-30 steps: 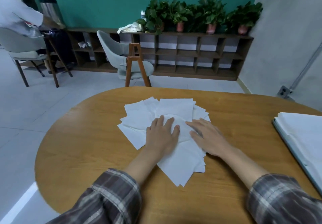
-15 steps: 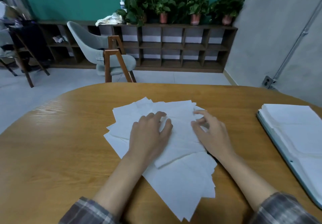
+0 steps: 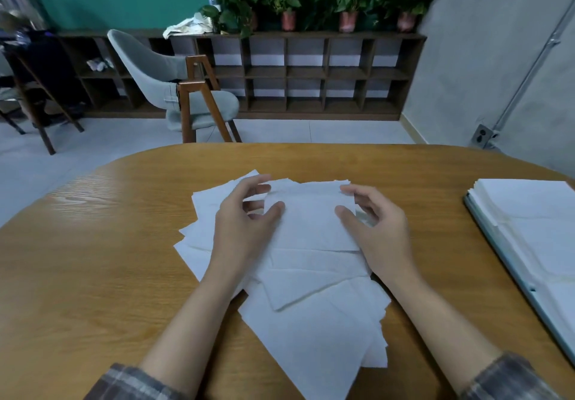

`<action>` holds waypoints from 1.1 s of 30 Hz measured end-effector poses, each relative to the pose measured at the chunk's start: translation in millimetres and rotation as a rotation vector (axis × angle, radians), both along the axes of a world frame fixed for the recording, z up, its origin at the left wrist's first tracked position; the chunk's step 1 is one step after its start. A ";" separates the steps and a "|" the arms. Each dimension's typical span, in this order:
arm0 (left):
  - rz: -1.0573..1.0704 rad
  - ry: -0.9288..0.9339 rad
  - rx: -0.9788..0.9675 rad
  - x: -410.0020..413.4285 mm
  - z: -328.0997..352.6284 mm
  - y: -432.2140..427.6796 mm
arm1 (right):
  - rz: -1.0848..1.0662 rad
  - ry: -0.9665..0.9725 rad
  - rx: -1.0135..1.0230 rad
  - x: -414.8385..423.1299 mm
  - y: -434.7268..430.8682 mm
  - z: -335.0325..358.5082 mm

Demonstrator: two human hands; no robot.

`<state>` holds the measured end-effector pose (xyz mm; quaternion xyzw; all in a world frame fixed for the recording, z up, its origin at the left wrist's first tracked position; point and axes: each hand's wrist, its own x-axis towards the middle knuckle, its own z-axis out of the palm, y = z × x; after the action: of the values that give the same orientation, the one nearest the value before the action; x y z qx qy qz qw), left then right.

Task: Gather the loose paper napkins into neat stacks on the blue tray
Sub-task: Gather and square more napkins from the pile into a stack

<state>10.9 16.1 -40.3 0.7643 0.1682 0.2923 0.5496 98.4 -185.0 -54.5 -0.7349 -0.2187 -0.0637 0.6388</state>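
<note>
Big wooden table (image 3: 93, 259), and the loose napkins (image 3: 311, 321) sprawl across its middle, fanned at all angles. The nearest sheets run close to the table's near edge, so drag the heap carelessly and those could slide off.

Over at the right, well apart from the pile, sits the blue tray (image 3: 494, 244) with stacked napkins (image 3: 535, 213) already on it. That gap is the long carry, and thin paper taken across it could splay or shed a sheet.

Now the hands: left hand (image 3: 242, 228) and right hand (image 3: 382, 234) flank the top napkin (image 3: 311, 216). Thumbs are down on its face and fingers curl at its far corners, clamped on its two side edges. One sheet or several, I can't tell. Squeeze inward too hard and it buckles; lift fast and the sheets below may cling and come up crooked.
</note>
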 end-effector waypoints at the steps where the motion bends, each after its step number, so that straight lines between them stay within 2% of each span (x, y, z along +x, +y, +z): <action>1: -0.007 -0.019 -0.015 -0.3 1.3 0.5 | 0.001 0.020 0.032 -0.5 -0.6 1.8; 7: -0.059 -0.021 -0.124 -2.0 7.2 0.1 | -0.015 0.189 0.111 2.8 0.5 4.3; 11: -0.124 -0.040 -0.067 -2.7 6.0 -2.0 | 0.056 0.307 0.191 6.6 3.5 11.8; 14: -0.144 -0.018 0.091 -2.9 6.8 -2.3 | 0.088 0.211 0.074 6.3 -0.2 12.7; 18: -0.143 -0.053 0.265 -6.2 9.0 -3.7 | 0.102 0.196 0.027 -0.5 -7.4 19.5; 25: -0.097 -0.064 0.371 -10.6 14.5 -3.1 | 0.066 0.017 -0.052 -8.4 -16.3 26.6; 28: -0.142 -0.104 0.315 -17.0 24.0 -5.4 | 0.058 -0.034 -0.074 -10.7 -19.7 31.6; 31: -0.256 -0.135 0.138 -21.7 34.6 -9.6 | 0.145 0.034 0.001 -13.0 -24.2 37.0; 33: -0.259 -0.144 0.031 -23.7 40.1 -15.0 | 0.245 0.114 0.100 -18.6 -24.9 43.5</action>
<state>-12.8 1.2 -0.2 0.7652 0.0239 0.2755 0.5814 79.7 -209.9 -11.1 -0.6725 -0.2666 0.0458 0.6888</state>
